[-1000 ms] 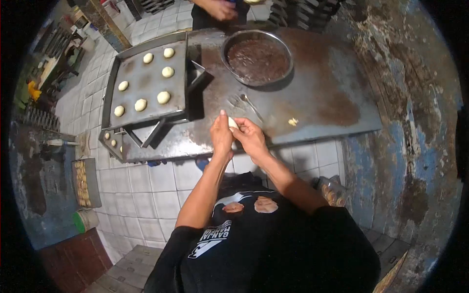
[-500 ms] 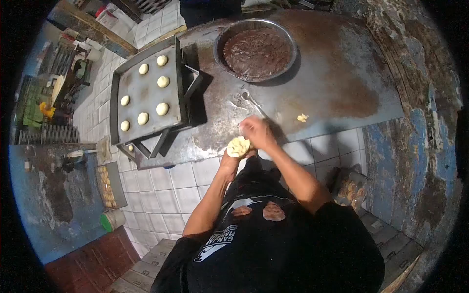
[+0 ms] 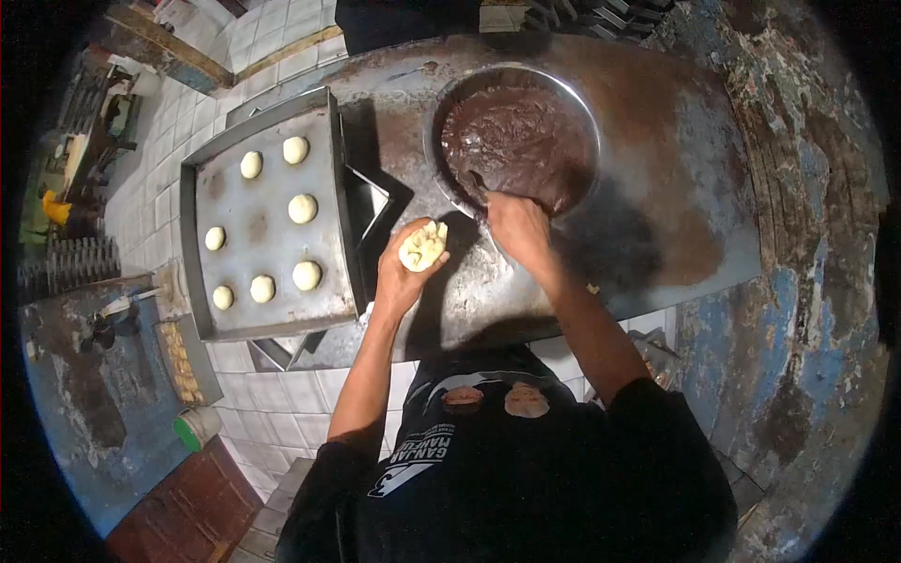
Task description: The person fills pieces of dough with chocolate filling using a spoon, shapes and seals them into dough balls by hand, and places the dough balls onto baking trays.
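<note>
My left hand is closed around a piece of pale yellow dough, flattened and dimpled on top, held above the table between the tray and the bowl. At the near rim of a large metal bowl, my right hand grips a spoon, its end dipping into the filling. Thick dark brown filling fills much of this bowl. Most of the spoon is hidden by my fingers and the paste.
Left of my hands, a metal tray carries several round dough balls, propped on a metal frame. Small dough scraps lie near the table's front edge. Across the table stands a person in dark clothing.
My right hand has moved from beside the dough to the bowl, and the spoon has left the tabletop. My left hand has risen forward and left with the dough.
</note>
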